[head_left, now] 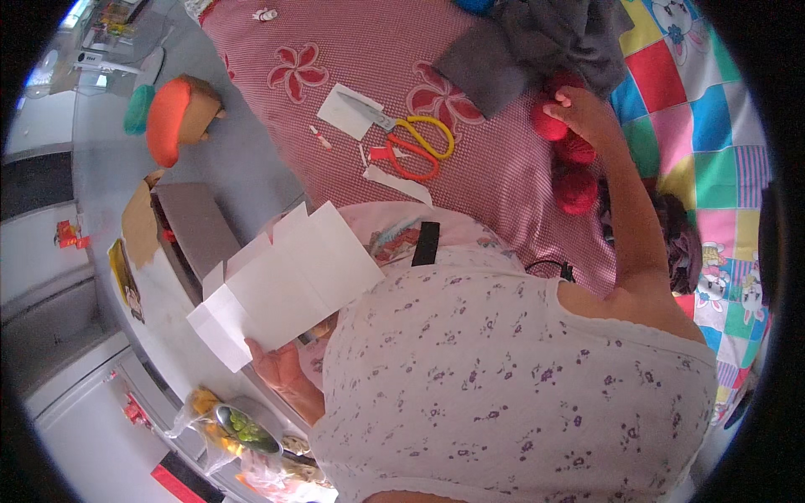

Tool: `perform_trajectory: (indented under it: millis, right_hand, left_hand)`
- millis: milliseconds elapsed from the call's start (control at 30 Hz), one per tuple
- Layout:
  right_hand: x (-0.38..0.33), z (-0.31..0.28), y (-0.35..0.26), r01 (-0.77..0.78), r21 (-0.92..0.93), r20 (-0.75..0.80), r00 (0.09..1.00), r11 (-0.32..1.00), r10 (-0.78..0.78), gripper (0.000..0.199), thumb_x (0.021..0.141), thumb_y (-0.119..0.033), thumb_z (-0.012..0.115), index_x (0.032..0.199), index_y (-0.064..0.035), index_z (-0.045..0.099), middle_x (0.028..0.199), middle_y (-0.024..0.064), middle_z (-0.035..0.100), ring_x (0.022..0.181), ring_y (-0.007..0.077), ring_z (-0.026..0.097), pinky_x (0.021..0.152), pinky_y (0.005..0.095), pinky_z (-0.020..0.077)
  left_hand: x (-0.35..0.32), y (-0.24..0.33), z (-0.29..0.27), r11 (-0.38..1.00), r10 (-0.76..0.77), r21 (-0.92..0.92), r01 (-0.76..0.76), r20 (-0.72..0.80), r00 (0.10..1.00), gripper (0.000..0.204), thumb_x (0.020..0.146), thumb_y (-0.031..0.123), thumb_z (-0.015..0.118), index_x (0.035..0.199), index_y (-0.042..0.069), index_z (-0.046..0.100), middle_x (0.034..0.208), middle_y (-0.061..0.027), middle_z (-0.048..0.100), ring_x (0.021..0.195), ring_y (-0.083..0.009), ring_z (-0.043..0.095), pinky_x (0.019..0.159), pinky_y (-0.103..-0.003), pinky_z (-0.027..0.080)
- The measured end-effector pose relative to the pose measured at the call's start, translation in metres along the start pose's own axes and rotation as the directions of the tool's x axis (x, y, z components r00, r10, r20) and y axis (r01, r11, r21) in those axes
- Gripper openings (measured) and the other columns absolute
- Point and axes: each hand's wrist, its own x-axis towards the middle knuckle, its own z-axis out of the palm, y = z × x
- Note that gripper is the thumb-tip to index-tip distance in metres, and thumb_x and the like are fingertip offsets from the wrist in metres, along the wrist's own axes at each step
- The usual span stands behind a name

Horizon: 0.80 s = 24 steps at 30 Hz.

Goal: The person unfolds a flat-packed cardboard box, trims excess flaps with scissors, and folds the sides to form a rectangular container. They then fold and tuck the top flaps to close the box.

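Note:
My left hand (285, 373) grips the lower edge of a creased white cardboard box (293, 272), unfolded with its flaps sticking out. My right hand (580, 113) reaches far to the right, its fingers curled at a red yarn ball (548, 122). Another red yarn ball (576, 191) lies nearer along my forearm. Scissors (423, 142) with one yellow and one orange handle lie on the pink cover. Their blades rest over a white paper piece (345, 113). White paper scraps (396, 182) lie beside the handles.
A dark grey cloth (537, 54) lies beyond my right hand, on the pink patterned cover (352, 50). A colourful patchwork quilt (721, 126) borders the right. At left stand an orange-topped stool (168, 117) and a grey box (197, 226). Bagged produce (247, 432) sits lower left.

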Motion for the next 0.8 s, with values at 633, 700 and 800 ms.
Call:
perform_trajectory:
  millis: [633,700,800]
  right_hand:
    - [-0.031,0.086,0.010,-0.450,-0.365,-0.432,0.857,0.815,0.281,0.041,0.086,-0.041,0.043,0.096,-0.0051,0.060,0.098,0.0181,0.059,0.097,0.0392,0.054,0.076,0.0535,0.0445]
    - [-0.037,0.090,-0.007,-0.402,-0.411,-0.454,0.869,0.819,0.199,0.032,0.084,-0.034,0.046,0.093,-0.0072,0.061,0.098,0.0148,0.059,0.098,0.0364,0.054,0.074,0.0534,0.0445]
    - [-0.046,0.097,-0.010,-0.320,-0.458,-0.531,0.847,0.829,0.033,0.028,0.079,-0.027,0.049,0.091,-0.0042,0.060,0.095,0.0153,0.059,0.094,0.0368,0.054,0.076,0.0523,0.0436]
  left_hand:
    - [0.009,-0.004,-0.014,0.994,-0.041,-0.102,0.047,0.053,0.998,0.041,0.090,0.021,0.050,0.124,0.000,0.042,0.125,-0.0150,0.049,0.114,-0.0274,0.048,0.094,-0.044,0.042]
    - [0.007,-0.006,-0.008,0.997,-0.029,-0.066,0.032,0.034,0.999,0.041,0.091,0.022,0.049,0.124,0.000,0.042,0.125,-0.0147,0.049,0.114,-0.0274,0.048,0.094,-0.044,0.041]
    - [0.008,-0.007,-0.002,0.998,-0.052,-0.030,0.052,-0.017,0.998,0.039,0.092,0.023,0.047,0.124,0.001,0.043,0.125,-0.0145,0.049,0.114,-0.0277,0.048,0.095,-0.045,0.041]
